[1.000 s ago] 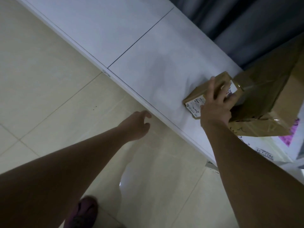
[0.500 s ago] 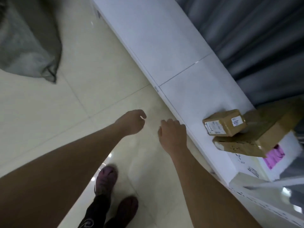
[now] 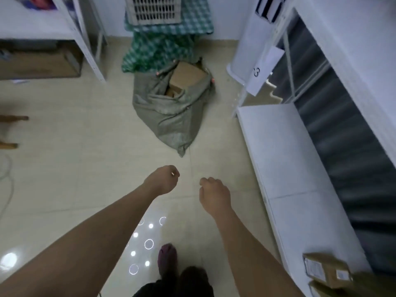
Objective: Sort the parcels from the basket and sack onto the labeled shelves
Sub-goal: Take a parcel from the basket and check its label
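Head view: left hand [image 3: 162,179] and right hand [image 3: 214,192] loosely curled, nothing held. Cardboard boxes [image 3: 185,79] crammed in slumped sack [image 3: 171,108]; a snagged, spilled parcel is risked.

The floor [image 3: 81,168] is glossy pale tile — it mirrors round ceiling lights. The sack [image 3: 171,112] looks like coarse woven grey-green fabric, matt and creased, with plain brown cardboard boxes [image 3: 186,77] showing at its mouth. Behind it hangs green checked cloth [image 3: 158,50] under a pale plastic basket [image 3: 153,9] with a slotted grid wall. The shelf [image 3: 285,159] on the right is smooth matt white board; the parcel [image 3: 325,269] on it is brown cardboard — with white paper labels.
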`<act>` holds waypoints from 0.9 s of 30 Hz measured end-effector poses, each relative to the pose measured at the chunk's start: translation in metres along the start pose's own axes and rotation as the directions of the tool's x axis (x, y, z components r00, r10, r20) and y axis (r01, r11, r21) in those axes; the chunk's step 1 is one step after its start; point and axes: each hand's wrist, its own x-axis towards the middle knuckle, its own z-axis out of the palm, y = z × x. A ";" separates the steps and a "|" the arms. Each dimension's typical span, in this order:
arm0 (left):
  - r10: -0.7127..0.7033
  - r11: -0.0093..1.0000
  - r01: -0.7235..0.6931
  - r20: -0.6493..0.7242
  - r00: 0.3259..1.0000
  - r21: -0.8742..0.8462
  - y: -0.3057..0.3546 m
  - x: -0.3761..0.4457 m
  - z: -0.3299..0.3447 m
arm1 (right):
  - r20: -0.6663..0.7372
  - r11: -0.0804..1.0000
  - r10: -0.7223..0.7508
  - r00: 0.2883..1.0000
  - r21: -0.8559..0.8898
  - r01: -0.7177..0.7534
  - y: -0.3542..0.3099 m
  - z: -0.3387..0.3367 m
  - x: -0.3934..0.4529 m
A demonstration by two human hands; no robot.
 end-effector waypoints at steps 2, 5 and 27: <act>-0.027 0.999 0.026 -0.027 0.999 -0.036 -0.012 -0.006 -0.034 | 0.003 0.999 -0.042 0.999 0.027 0.042 -0.038 -0.019 0.013; -0.068 0.994 0.062 -0.068 0.995 -0.087 -0.024 -0.004 -0.080 | 0.004 0.993 -0.093 0.996 0.069 0.093 -0.084 -0.047 0.040; -0.104 0.988 0.060 -0.330 0.938 -0.141 -0.064 0.215 -0.466 | 0.055 0.954 -0.275 0.960 0.139 0.266 -0.304 -0.265 0.428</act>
